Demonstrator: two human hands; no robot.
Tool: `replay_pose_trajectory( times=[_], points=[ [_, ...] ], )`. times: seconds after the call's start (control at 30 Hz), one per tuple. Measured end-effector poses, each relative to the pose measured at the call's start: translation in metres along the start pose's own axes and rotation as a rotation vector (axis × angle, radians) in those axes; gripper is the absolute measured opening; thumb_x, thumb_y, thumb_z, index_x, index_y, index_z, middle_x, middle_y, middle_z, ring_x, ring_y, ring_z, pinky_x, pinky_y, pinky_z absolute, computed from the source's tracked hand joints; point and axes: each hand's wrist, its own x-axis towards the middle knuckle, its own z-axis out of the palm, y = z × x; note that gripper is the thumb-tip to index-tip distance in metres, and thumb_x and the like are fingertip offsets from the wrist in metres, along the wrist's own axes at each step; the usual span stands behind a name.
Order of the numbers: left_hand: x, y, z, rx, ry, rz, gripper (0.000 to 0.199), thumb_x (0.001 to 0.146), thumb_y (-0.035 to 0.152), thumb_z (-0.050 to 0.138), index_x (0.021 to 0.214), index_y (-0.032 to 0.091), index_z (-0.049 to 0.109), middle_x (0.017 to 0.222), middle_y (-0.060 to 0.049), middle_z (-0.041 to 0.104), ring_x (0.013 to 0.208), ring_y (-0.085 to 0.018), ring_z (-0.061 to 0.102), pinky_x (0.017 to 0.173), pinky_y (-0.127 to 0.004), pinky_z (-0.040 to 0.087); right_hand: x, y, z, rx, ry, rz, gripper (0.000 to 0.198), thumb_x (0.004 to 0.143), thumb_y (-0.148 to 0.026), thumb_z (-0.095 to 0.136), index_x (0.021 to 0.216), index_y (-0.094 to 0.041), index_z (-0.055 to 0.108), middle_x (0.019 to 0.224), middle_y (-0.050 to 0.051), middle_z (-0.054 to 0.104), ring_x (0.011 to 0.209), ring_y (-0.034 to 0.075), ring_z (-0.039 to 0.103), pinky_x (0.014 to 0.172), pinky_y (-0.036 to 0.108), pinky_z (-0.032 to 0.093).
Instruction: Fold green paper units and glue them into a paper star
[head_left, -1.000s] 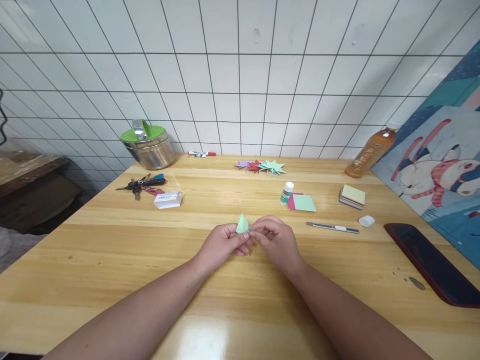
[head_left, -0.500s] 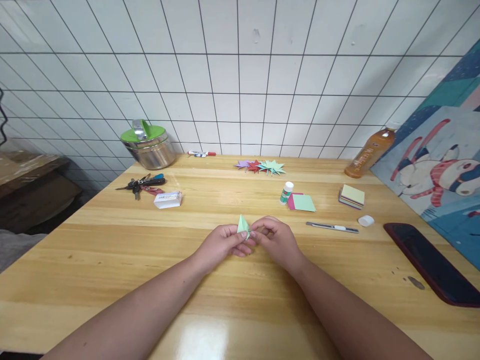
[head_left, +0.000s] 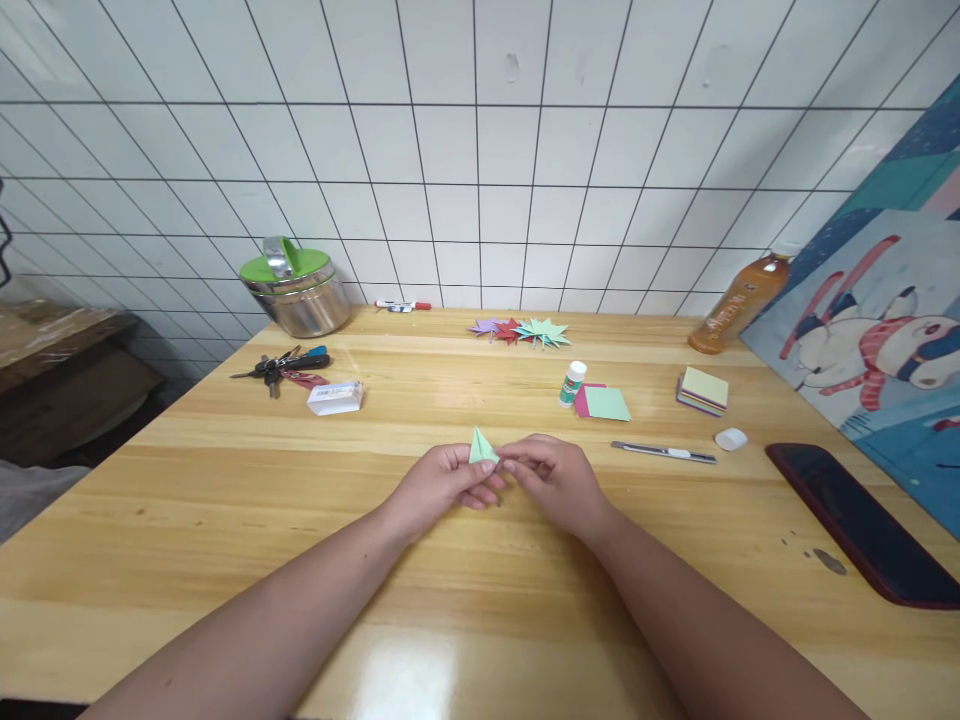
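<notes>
A small folded piece of light green paper (head_left: 481,447), pointed at its top, is held just above the table between both hands. My left hand (head_left: 448,478) is closed on it, thumb in front and fingers behind. My right hand (head_left: 553,477) pinches the paper's right corner between thumb and fingertips; that corner is partly hidden. Beyond the hands stand a glue stick (head_left: 572,385) and green and pink paper squares (head_left: 606,403). Folded paper stars (head_left: 544,333) in purple, red and green lie near the wall.
On the right are a utility knife (head_left: 664,452), a white cap (head_left: 730,439), a phone (head_left: 862,525), a paper stack (head_left: 703,390) and a tea bottle (head_left: 741,303). On the left are keys (head_left: 281,368), a small white box (head_left: 335,399) and a green-lidded steel pot (head_left: 306,300). A marker (head_left: 403,306) lies by the wall.
The folded green paper has turned slightly and shifted a little to the left in my hands. Both hands keep their grip, with small finger movements.
</notes>
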Motion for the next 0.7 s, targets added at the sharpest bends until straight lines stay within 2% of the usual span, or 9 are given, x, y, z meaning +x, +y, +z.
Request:
replay_pose_trajectory(
  times=[0.07, 0.27, 0.4, 0.53, 0.6, 0.7],
  points=[
    [0.001, 0.000, 0.000, 0.077, 0.002, 0.040, 0.028, 0.073, 0.038, 0.066, 0.085, 0.013, 0.066, 0.076, -0.006, 0.069, 0.062, -0.012, 0.062, 0.060, -0.022, 0.048, 0.001, -0.003, 0.002, 0.075, 0.016, 0.103, 0.025, 0.078, -0.026, 0.058, 0.101, -0.024, 0.064, 0.081, 0.001, 0.066, 0.064, 0.012, 0.058, 0.058, 0.023, 0.045],
    [0.003, -0.001, 0.004, 0.177, -0.040, 0.077, 0.021, 0.071, 0.034, 0.067, 0.073, 0.013, 0.065, 0.065, -0.003, 0.067, 0.057, -0.010, 0.060, 0.058, -0.022, 0.048, 0.002, -0.010, 0.006, 0.057, 0.035, 0.180, 0.007, 0.071, -0.026, 0.062, 0.070, -0.020, 0.065, 0.069, 0.000, 0.062, 0.058, 0.011, 0.052, 0.054, 0.022, 0.041],
    [0.002, -0.002, 0.008, 0.224, 0.023, 0.121, 0.016, 0.071, 0.030, 0.066, 0.072, 0.014, 0.065, 0.064, -0.002, 0.067, 0.057, -0.011, 0.060, 0.058, -0.022, 0.048, 0.002, -0.014, 0.013, 0.315, 0.041, 0.369, 0.014, 0.071, -0.030, 0.059, 0.064, -0.019, 0.056, 0.058, -0.003, 0.056, 0.051, 0.010, 0.048, 0.048, 0.021, 0.040],
    [0.002, -0.001, 0.008, 0.226, 0.117, 0.145, 0.020, 0.070, 0.033, 0.067, 0.071, 0.014, 0.063, 0.063, -0.002, 0.067, 0.058, -0.013, 0.062, 0.058, -0.023, 0.049, 0.003, -0.017, 0.018, 0.568, 0.070, 0.539, 0.023, 0.070, -0.035, 0.060, 0.060, -0.019, 0.048, 0.051, -0.005, 0.051, 0.042, 0.008, 0.043, 0.044, 0.021, 0.042],
    [0.002, -0.001, 0.007, 0.216, 0.107, 0.125, 0.023, 0.069, 0.037, 0.068, 0.069, 0.014, 0.063, 0.064, -0.003, 0.068, 0.057, -0.013, 0.062, 0.057, -0.024, 0.049, 0.004, -0.017, 0.017, 0.588, 0.060, 0.541, 0.023, 0.068, -0.037, 0.062, 0.063, -0.018, 0.051, 0.053, -0.005, 0.051, 0.043, 0.007, 0.043, 0.044, 0.021, 0.043],
    [0.002, -0.001, 0.006, 0.233, 0.071, 0.092, 0.025, 0.069, 0.038, 0.068, 0.067, 0.013, 0.064, 0.064, -0.005, 0.069, 0.056, -0.013, 0.062, 0.056, -0.024, 0.049, 0.004, -0.016, 0.014, 0.544, 0.049, 0.447, 0.022, 0.066, -0.035, 0.066, 0.078, -0.017, 0.059, 0.066, -0.002, 0.056, 0.053, 0.009, 0.049, 0.048, 0.021, 0.043]
  ],
)
